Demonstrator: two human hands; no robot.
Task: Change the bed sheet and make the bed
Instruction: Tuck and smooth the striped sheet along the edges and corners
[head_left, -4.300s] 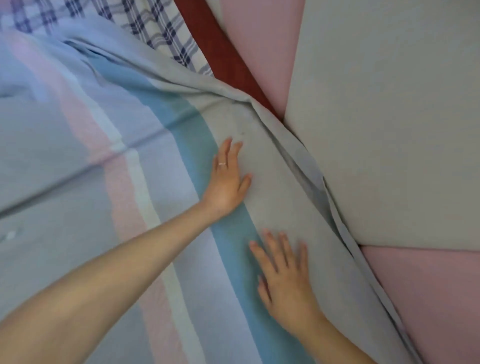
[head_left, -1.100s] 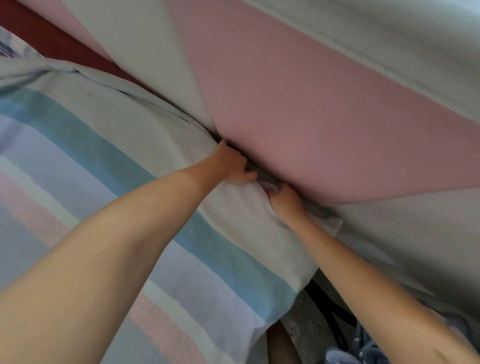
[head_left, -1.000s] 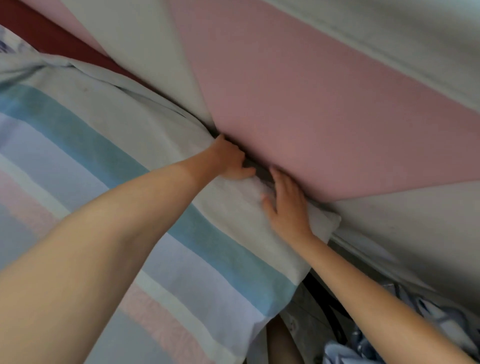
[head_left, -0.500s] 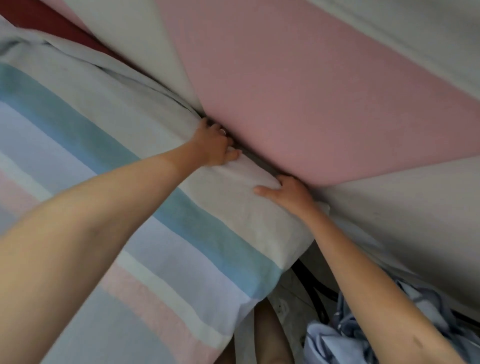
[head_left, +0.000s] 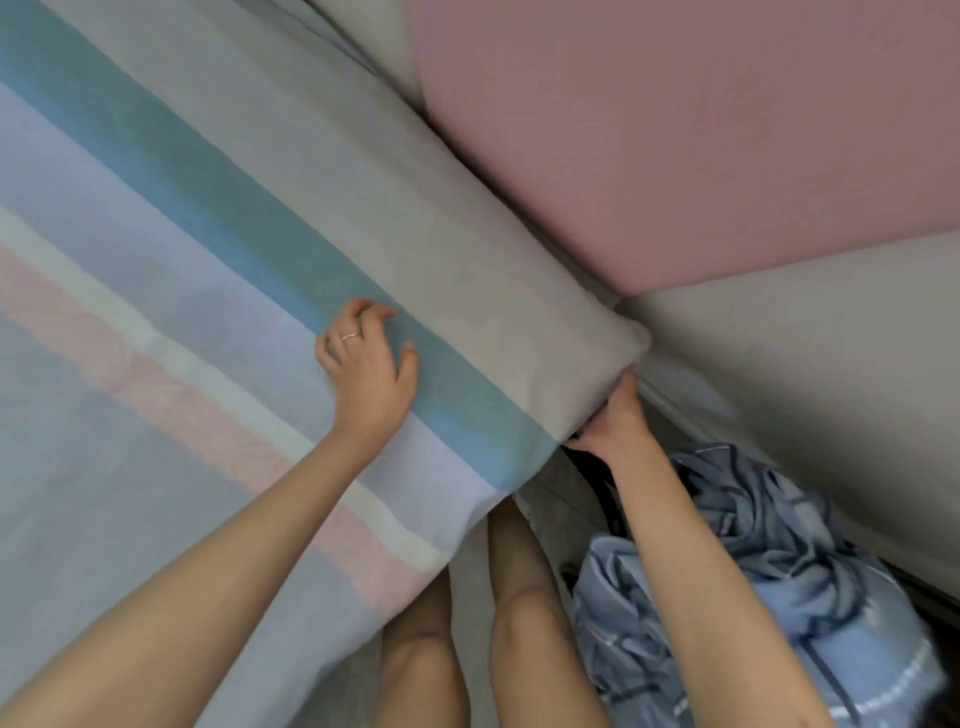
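The striped bed sheet, with blue, lilac, pink and cream bands, lies smooth over the mattress. Its grey border wraps the mattress corner by the wall. My left hand, a ring on one finger, rests on top of the blue stripe with its fingers loosely bent. My right hand is at the corner's lower edge. Its fingers curl under the sheet-covered corner and are hidden there.
Pink and grey padded wall panels press close against the bed's far side. A crumpled blue bedding heap lies on the floor at the right. My bare knees stand against the bed's near edge.
My left hand has come away from the gap at the wall and now rests on the blue stripe. My right hand has slid down from the top edge to under the corner.
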